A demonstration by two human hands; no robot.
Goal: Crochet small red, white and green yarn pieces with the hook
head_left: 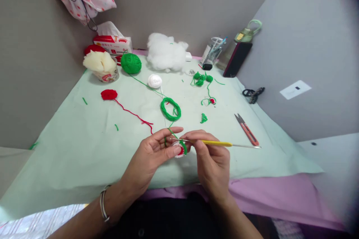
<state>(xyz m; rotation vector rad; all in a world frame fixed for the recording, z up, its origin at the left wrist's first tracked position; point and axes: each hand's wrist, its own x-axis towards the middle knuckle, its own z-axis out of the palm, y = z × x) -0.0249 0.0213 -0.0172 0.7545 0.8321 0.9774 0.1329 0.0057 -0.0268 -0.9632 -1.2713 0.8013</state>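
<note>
My left hand (151, 153) pinches a small round crochet piece (181, 150), red in the middle, white around it and edged with green along the right side. Green yarn runs from the piece up past my left fingers. In my right hand (211, 157) is a crochet hook (215, 143) with a yellow grip, held like a pen. Its thin metal tip points left and lies at the top edge of the piece. Just beyond my hands lies a loose ring of green yarn (171, 109). Whether a loop sits on the hook is too small to tell.
Red-handled thread snips (246, 130) lie to the right. Farther back are a green yarn ball (131, 63), a white yarn ball (155, 81), white stuffing (166, 52), a red crocheted piece (109, 94), a cup (106, 74), a glass of pens (213, 50) and a leaning phone (238, 59).
</note>
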